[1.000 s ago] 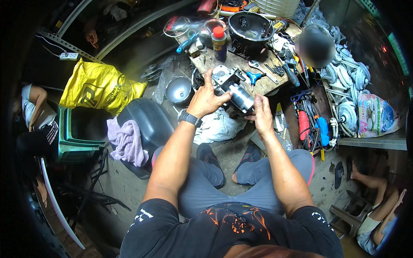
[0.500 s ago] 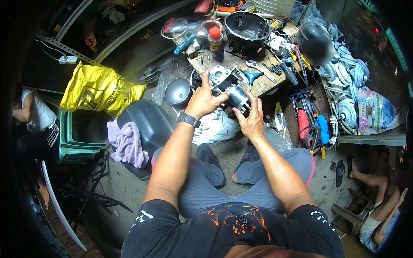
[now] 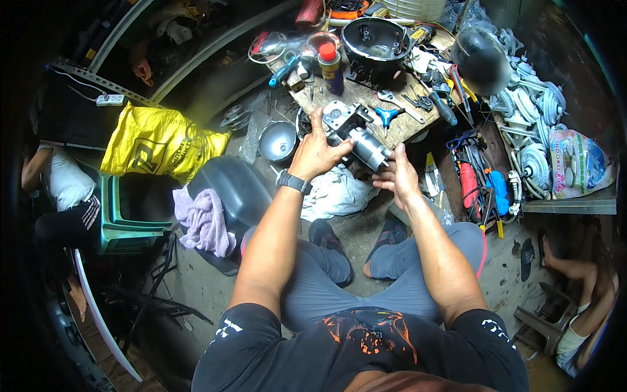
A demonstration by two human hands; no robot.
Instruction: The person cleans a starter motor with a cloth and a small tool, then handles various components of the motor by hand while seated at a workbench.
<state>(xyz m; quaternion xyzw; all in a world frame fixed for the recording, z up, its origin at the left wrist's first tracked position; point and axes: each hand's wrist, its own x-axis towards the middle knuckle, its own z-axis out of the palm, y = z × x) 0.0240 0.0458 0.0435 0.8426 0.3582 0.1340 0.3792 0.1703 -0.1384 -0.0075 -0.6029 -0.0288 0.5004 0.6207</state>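
Note:
My left hand (image 3: 315, 153) is shut on a metal motor assembly (image 3: 368, 149), with a flanged housing at its upper end and a silver cylinder below, above the worktable's front edge. At the cylinder's lower end my right hand (image 3: 400, 178) has its fingers loose and apart; I cannot tell if they still touch it. A crumpled white cloth (image 3: 333, 196) lies below. A blue Y-shaped wrench (image 3: 388, 115) and an adjustable wrench (image 3: 410, 110) lie just beyond on the wooden tabletop (image 3: 359, 91). A spray can (image 3: 330, 73) with a red cap stands behind; a metal bowl (image 3: 277, 140) sits left.
A yellow sack (image 3: 157, 137), green plastic stool (image 3: 121, 232) and dark padded object with a lilac cloth (image 3: 206, 219) are left. Tools (image 3: 467, 183) and stacked pale parts (image 3: 532, 166) crowd the right. Other people sit at far left (image 3: 62, 176) and lower right (image 3: 581, 287).
Half a second ago my right hand curled over the cylinder's end; now its fingers have loosened and shifted slightly right and down. My left hand keeps its hold. The view has shifted a little.

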